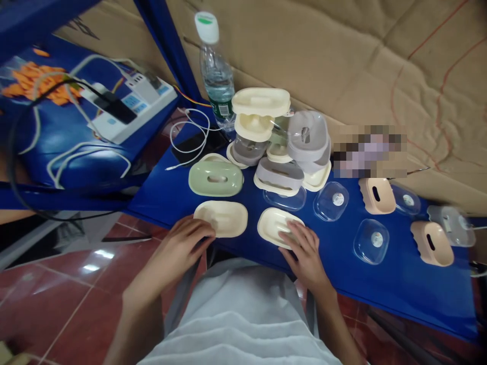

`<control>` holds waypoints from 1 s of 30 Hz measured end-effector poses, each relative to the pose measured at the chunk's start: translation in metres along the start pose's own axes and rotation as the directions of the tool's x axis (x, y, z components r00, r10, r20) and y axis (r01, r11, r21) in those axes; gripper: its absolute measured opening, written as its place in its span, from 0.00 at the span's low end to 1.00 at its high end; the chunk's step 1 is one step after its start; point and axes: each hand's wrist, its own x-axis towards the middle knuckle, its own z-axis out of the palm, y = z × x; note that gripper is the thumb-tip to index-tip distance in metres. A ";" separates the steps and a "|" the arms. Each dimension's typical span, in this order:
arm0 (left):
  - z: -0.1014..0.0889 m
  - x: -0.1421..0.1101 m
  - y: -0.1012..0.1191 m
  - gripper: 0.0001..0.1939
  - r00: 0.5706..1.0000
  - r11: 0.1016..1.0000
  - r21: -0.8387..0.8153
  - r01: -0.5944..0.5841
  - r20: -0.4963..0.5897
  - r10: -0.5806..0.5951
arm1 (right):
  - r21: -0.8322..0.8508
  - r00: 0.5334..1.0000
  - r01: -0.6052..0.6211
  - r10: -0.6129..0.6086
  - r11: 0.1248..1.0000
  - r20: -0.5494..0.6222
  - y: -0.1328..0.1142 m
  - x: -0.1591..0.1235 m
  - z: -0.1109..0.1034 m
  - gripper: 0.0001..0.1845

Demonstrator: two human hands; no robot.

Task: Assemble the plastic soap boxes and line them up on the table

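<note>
Two cream oval soap dish trays lie side by side at the table's near edge. My left hand is closed round the left end of the left cream tray, thumb at its near side. Over the right end of the right cream tray my right hand rests with bent fingers, thumb along the near edge. Just behind the left tray sits a green slotted soap dish on a cream base. A grey slotted dish stands on another cream base behind the right tray.
Stacked cream and grey dishes stand at the back beside a water bottle. Clear lids and peach slotted dishes lie to the right. A white cable, a power strip and orange pieces are leftward.
</note>
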 end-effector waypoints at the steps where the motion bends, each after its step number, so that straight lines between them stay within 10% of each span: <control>1: 0.000 0.001 0.000 0.06 1.000 1.000 -0.003 -0.003 0.001 0.003 | 0.003 1.000 0.000 0.000 1.000 0.001 -0.001 0.001 0.001 0.18; 9: -0.020 0.032 -0.025 0.09 0.943 0.984 0.162 0.071 -0.333 -0.013 | 0.021 0.999 0.049 -0.049 0.999 0.006 -0.009 0.006 0.005 0.17; 16: -0.023 0.063 -0.051 0.12 0.963 0.980 0.200 -0.011 -0.260 0.064 | 0.020 1.000 0.014 -0.014 1.000 -0.028 -0.012 0.003 0.009 0.16; 25: 0.011 0.051 0.045 0.18 0.912 0.939 0.136 -0.317 -0.227 0.341 | 0.091 0.968 -0.062 0.082 0.994 -0.237 0.007 -0.001 -0.016 0.49; 30: 0.063 0.059 0.070 0.16 0.899 0.904 0.108 -0.413 -0.109 0.424 | 0.044 0.993 -0.009 0.014 0.999 -0.118 0.010 -0.005 -0.026 0.41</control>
